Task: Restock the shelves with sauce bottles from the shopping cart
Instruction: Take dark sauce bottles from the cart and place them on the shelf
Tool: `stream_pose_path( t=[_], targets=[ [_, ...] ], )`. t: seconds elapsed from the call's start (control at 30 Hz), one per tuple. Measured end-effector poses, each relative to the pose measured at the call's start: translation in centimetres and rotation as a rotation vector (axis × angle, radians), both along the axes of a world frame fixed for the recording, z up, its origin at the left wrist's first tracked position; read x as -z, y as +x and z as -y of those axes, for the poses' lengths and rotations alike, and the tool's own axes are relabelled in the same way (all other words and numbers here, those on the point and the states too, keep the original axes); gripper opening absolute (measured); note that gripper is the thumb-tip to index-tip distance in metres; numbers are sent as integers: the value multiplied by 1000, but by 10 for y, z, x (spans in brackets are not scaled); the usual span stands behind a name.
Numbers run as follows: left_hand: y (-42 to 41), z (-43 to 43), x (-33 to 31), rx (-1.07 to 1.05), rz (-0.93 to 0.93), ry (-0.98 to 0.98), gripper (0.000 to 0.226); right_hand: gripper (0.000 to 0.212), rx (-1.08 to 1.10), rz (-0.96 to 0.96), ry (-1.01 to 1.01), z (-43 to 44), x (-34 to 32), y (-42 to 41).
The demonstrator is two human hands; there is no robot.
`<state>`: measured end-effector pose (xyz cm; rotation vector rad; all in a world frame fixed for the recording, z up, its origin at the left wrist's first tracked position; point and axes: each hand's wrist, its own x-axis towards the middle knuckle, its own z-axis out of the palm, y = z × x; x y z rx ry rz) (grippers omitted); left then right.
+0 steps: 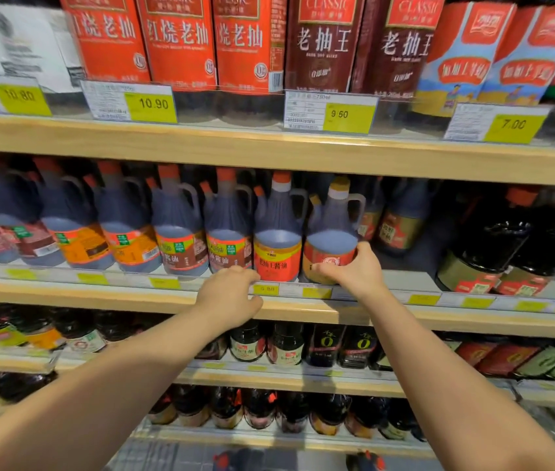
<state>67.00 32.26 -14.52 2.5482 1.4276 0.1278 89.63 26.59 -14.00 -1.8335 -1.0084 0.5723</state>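
**Both hands at the middle shelf**

Left of the frame centre I see the left hand [231,295] on the edge of the shelf [133,294], its grip loosely curled and holding nothing. Right of centre, the right hand [354,268] grasps the sauce bottle [332,232], which stands upright on the same shelf just beside a red-label bottle [277,246].

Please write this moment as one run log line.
right hand: grips jug with yellow cap | left hand: on shelf edge, holds nothing
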Motion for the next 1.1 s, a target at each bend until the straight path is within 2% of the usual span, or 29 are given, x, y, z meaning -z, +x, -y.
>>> stream_pose_path(
  t=[0.17, 0.27, 0.33, 0.43, 0.5, 0.57, 0.67, 0.9, 1.1],
  targets=[
    [3, -3, -2, -64, 190, -24, 40, 66, -59, 60, -127, -3, -6, 9],
    [11, -1, -7, -95, 378, 93, 32, 63, -77, 59, -133, 2, -4, 5],
    [17, 0, -10, -56, 417, 263, 36, 63, -18, 219, -30, 9, 3, 0],
    [25, -1, -14, 42, 332, 533, 53, 82, 59, 590, 107, 22, 8, -12],
    [30, -5, -15, 77, 225, 594, 72, 83, 60, 815, 122, 25, 6, -17],
    [35, -8, -13, 86, 136, 600, 84, 82, 51, 927, 106, 24, 5, -19],
    [37, -7, -6, 75, 122, 596, 85, 82, 40, 962, 95, 19, 7, -15],
    [43, -13, -3, 58, 122, 581, 83, 74, -21, 852, 99, 11, 8, -6],
    [43, -9, -2, 40, 131, 507, 81, 75, -45, 803, 90, 9, 7, -4]
  ],
)
